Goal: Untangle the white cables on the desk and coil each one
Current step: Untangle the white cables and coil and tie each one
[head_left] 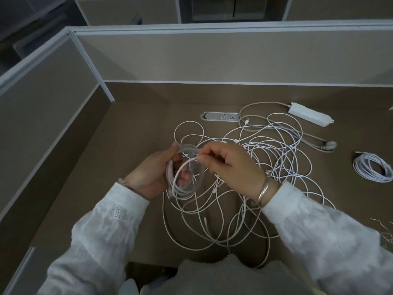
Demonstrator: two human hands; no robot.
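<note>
Here, half-wound coil (185, 175) between both hands, tangled cables (265, 167) beyond.

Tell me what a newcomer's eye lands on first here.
First, the two hands mid-desk: the left hand holds a half-wound coil while the right hand pinches its strand. Next, the tangle of white cables sprawling beneath and right of them. Far right lies a finished coil, with a white power strip behind.

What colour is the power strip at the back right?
White, seen in the head view: the power strip.
</note>
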